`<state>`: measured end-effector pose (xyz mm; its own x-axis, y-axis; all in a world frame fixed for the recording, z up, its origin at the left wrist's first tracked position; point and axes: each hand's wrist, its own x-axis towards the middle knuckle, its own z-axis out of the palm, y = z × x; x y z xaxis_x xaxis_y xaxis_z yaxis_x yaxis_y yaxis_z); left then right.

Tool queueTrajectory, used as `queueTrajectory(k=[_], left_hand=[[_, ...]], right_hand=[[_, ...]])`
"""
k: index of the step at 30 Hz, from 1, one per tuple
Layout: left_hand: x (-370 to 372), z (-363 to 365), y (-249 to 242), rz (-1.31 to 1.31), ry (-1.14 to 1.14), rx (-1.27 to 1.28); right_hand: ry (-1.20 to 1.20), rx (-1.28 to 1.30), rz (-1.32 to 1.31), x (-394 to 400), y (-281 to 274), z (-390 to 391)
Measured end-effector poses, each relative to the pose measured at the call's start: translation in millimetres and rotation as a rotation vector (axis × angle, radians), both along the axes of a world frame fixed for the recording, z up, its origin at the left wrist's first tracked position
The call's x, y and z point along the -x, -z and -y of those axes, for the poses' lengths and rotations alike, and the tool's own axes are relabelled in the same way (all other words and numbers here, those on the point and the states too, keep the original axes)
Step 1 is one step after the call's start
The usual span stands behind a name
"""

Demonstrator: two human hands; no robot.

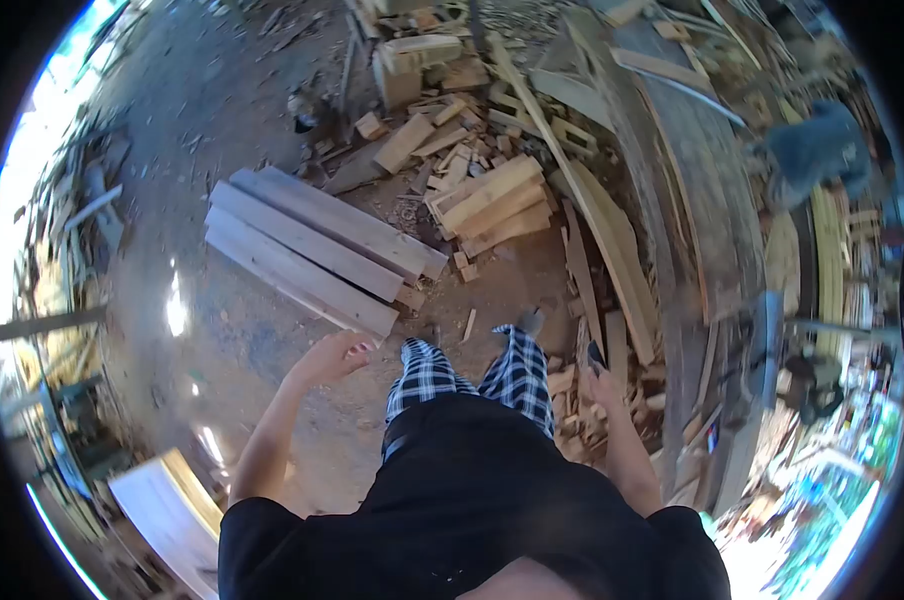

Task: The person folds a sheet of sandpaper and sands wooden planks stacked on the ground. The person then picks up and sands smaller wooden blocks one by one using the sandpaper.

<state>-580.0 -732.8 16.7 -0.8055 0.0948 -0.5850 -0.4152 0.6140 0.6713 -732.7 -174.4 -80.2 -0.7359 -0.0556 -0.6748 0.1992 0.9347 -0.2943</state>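
Observation:
My left hand [334, 358] hangs in the air with loosely bent fingers and nothing visible in them. It appears just above the near end of several pale planks [302, 245] lying side by side on the ground. On the other side of my body, my right hand [600, 385] is closed around a small dark object [596, 352], too small to identify. Scrap wood [564, 380] lies on the ground below and beside that hand.
Stacked short boards [492, 200] and loose offcuts [457, 165] lie ahead. A long narrow board [582, 200] slants beside a long weathered wooden surface [707, 190] on the right. Another person [822, 150] is at the far right. Pale boards [167, 510] stand at lower left.

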Motion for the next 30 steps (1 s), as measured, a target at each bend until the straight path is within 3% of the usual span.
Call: queueTrajectory(k=[3, 5, 7, 8, 10, 11, 14, 17, 20, 21, 24, 25, 27, 30], left_hand=[[7, -21, -1, -0.088, -0.269, -0.065], [5, -42, 3, -0.117, -0.445, 0.051], [-2, -76, 5, -0.055, -0.559, 0.108], [4, -91, 8, -0.016, -0.605, 0.161], [17, -141, 12, 0.163, -0.665, 0.139], [26, -160, 16, 0.314, -0.675, 0.114], [47, -215, 46, 0.249, -0.455, -0.128], [98, -231, 77, 0.291, -0.229, -0.237], [135, -223, 150, 0.341, -0.159, -0.101], [148, -211, 178, 0.252, -0.159, -0.061], [187, -179, 275, 0.234, -0.155, 0.120], [193, -163, 318, 0.112, -0.084, 0.201], [239, -136, 356, 0.115, -0.129, 0.289], [274, -106, 438, -0.124, -0.284, 0.385]], right_hand=[[-0.144, -0.074, 0.092, 63, 9, 2], [-0.263, -0.068, 0.100, 110, 19, 10], [-0.370, -0.068, 0.083, 167, 22, 11], [-0.405, 0.054, 0.039, 198, 67, -6], [-0.503, 0.049, 0.058, 256, 81, 2], [-0.547, 0.048, 0.052, 279, 90, 17], [-0.523, 0.241, 0.009, 335, 121, 47], [-0.549, 0.157, -0.007, 370, 178, 79], [-0.698, -0.004, -0.112, 385, 245, 117], [-0.753, -0.063, -0.128, 386, 259, 139], [-1.025, -0.016, -0.453, 396, 307, 190], [-1.098, -0.014, -0.611, 405, 326, 207], [-1.018, 0.039, -0.749, 433, 366, 237], [-0.960, 0.027, -0.898, 472, 418, 255]])
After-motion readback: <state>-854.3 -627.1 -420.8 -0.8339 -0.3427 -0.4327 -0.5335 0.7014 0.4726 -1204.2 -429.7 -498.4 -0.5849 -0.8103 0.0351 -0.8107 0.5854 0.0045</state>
